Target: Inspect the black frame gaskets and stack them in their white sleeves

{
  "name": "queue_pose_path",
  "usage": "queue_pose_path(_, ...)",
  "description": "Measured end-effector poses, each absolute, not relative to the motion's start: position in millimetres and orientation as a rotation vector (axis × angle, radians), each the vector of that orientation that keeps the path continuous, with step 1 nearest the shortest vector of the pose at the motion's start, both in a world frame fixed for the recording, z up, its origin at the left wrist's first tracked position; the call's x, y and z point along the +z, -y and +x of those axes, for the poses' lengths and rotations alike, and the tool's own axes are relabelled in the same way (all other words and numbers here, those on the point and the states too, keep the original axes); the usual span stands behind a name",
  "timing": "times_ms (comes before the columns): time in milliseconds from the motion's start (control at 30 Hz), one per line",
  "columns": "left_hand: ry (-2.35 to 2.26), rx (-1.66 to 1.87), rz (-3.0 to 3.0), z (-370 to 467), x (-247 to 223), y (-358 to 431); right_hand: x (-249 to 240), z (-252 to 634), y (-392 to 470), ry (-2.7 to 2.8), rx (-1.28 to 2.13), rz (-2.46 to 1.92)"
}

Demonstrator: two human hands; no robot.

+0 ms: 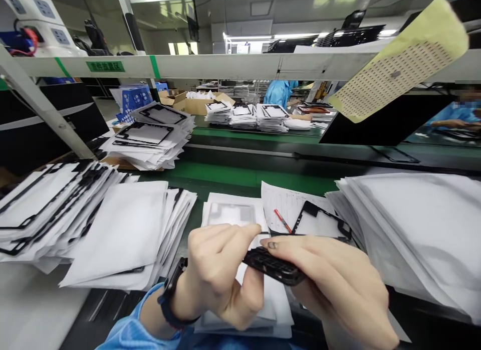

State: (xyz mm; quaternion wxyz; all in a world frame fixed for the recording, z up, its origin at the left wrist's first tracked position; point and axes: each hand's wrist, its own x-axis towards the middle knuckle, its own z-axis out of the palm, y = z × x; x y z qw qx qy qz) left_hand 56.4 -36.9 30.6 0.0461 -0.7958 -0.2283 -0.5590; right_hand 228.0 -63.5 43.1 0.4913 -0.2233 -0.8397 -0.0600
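Nearest the wearer, low in the view, both hands hold up a black frame (276, 269), seen nearly edge-on. The left hand (221, 272) is clamped on one end; the right hand (338, 280) is closed over the other, its fingers across the top – how firmly I cannot tell. The step in hand looks like handling or checking the frame off the desk (221, 185); any next move would call for an even grip at both ends, as it looks slender.

Below lie white sheets (268, 315). Just beyond the hands are a printed page (278, 202), a red pen (282, 220) and another frame (323, 223). A pile of sheets with black frames (48, 204) stands at the left, a tall white stack (424, 229) at the right.

Farther back, a yellow sheet (402, 64) hangs at a rail (225, 66) – and past it a co-worker in blue (277, 93) stands near more stacks (270, 119).
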Motion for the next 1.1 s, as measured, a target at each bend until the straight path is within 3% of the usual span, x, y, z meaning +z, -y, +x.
queue_pose_path(200, 0.684, -1.804, -2.473, 55, 33, 42, 42, 227, 72, 2.077, -0.013, -0.711)
queue_pose_path(600, 0.798, -1.894, -2.226, 57, 29, 40, 39, 220, 65, 2.127, -0.239, -0.674)
queue_pose_path(767, 1.012, -2.255, -1.986, 21, 18, 34, 31, 267, 44, 2.03, -0.295, -0.685)
queue_pose_path(933, 1.164, -2.468, -1.972, 8, 15, 33, 13, 316, 36, 2.052, -0.049, -0.599)
queue_pose_path(1100, 1.353, -2.773, -1.886, 6, 11, 30, 9, 309, 45, 1.888, 0.032, -0.551)
